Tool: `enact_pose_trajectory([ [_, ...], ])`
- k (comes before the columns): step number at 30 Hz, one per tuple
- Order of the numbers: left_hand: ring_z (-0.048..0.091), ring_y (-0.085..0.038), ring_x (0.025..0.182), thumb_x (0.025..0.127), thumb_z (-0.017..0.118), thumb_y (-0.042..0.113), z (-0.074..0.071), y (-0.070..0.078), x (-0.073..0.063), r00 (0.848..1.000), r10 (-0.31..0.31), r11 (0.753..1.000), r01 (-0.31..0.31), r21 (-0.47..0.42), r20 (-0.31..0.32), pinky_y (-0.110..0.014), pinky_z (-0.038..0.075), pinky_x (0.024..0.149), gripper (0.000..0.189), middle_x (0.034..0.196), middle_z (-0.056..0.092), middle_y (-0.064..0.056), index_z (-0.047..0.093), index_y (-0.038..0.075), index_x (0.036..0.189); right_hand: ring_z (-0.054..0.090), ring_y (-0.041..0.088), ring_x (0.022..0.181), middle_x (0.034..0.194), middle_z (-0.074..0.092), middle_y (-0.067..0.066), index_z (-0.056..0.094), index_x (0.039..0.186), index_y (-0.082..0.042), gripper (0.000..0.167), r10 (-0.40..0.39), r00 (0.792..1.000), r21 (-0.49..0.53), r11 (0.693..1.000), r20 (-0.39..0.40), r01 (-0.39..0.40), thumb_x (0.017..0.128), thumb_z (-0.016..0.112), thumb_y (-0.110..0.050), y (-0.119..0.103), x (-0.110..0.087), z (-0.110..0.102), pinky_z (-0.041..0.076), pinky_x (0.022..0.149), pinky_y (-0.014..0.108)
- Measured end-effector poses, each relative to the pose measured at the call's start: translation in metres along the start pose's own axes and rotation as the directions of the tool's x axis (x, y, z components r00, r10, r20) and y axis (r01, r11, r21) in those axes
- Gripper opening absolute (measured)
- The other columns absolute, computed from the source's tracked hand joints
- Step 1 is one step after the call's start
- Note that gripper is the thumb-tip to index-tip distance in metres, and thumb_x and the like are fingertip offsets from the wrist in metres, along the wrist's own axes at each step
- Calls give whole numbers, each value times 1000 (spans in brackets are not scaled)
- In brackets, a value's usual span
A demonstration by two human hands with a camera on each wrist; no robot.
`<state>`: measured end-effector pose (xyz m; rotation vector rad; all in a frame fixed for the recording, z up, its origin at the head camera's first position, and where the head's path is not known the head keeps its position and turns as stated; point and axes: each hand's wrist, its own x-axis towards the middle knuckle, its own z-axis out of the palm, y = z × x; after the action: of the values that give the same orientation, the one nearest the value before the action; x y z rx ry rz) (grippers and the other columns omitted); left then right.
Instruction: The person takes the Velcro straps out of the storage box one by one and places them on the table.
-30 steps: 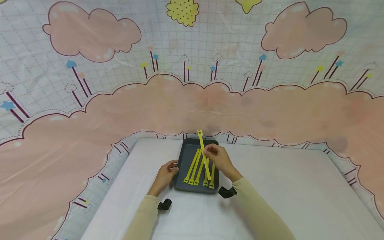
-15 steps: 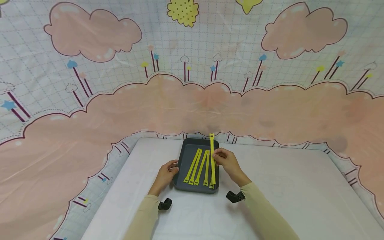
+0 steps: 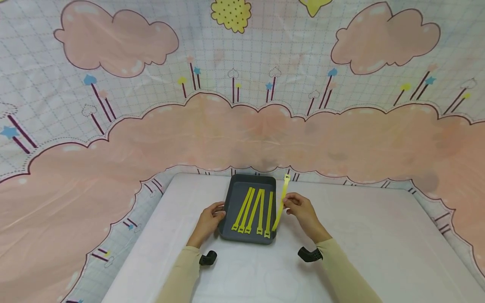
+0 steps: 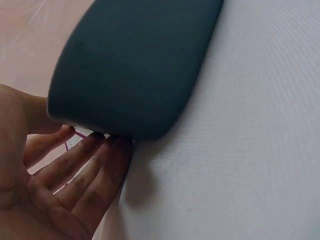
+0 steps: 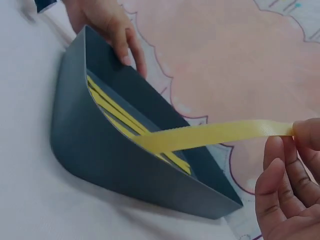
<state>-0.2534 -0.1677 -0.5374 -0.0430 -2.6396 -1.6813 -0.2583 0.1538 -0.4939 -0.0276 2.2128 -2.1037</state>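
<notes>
While tray (image 3: 236, 196) stays, held strap (image 5: 215, 133) shifts right; curves

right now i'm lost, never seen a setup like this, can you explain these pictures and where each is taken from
No machine here, just a person's bare left hand and right hand. The wide view looks down from the head; the two close views come from the left and right wrists. On the white table stands a dark grey tray with five yellow straps inside. The left hand grips its side; the right pinches a sixth yellow strap, its lower end at the opposite rim.
</notes>
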Motion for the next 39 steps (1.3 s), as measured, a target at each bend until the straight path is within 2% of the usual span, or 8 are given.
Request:
enact_pose_trajectory([
  [3,64,-36,116,96,61,11,0,0,0,1000,-4,1000,4,-3,-2,-47,52,98,40,127,65,-22,57,5,136,62,10,85,86,66,-5,59,109,0,18,12,1000,38,999,-10,-12,97,61,-14,1,-2,-6,54,75,26],
  [10,64,-36,115,96,61,9,-1,1,-1,1000,-2,1000,2,3,-2,-47,53,96,40,126,65,-23,56,3,136,62,8,81,83,66,-8,59,100,-9,3,20,999,202,979,-31,-13,98,59,-8,2,-3,-17,52,72,21],
  [17,64,-37,115,96,61,9,-1,3,-2,1000,6,1000,-6,-11,-2,-47,53,98,40,126,65,-23,56,3,136,61,7,80,83,67,-8,61,93,-16,13,-3,999,289,957,-39,14,98,56,-5,-2,-4,-29,51,71,19],
  [22,64,-36,115,96,61,9,-1,2,-1,1000,11,1000,-11,-10,-6,-47,53,98,40,126,65,-22,57,3,135,61,7,83,85,65,-8,59,101,-11,4,54,998,185,981,31,-59,99,56,-8,6,0,-31,52,73,21],
  [26,64,-37,115,95,61,8,-1,1,-3,1000,12,1000,-12,-17,-3,-47,53,97,40,125,65,-23,57,2,135,61,8,83,86,64,-7,58,106,-5,10,102,992,64,992,77,-107,99,57,-11,16,8,-29,50,71,22],
  [30,64,-37,115,95,61,8,-1,1,-4,1000,4,1000,-5,-20,-2,-47,53,98,40,125,65,-23,57,2,135,61,11,82,85,64,-4,58,108,-1,14,132,987,-7,991,91,-132,98,57,-10,25,15,-27,48,67,23],
  [39,64,-37,115,96,61,9,-1,-1,-2,1000,10,1000,-10,-8,-6,-46,53,97,40,126,65,-23,57,3,135,56,12,74,83,63,0,56,113,4,20,157,983,-83,985,93,-149,98,57,-10,36,33,-27,48,61,21],
])
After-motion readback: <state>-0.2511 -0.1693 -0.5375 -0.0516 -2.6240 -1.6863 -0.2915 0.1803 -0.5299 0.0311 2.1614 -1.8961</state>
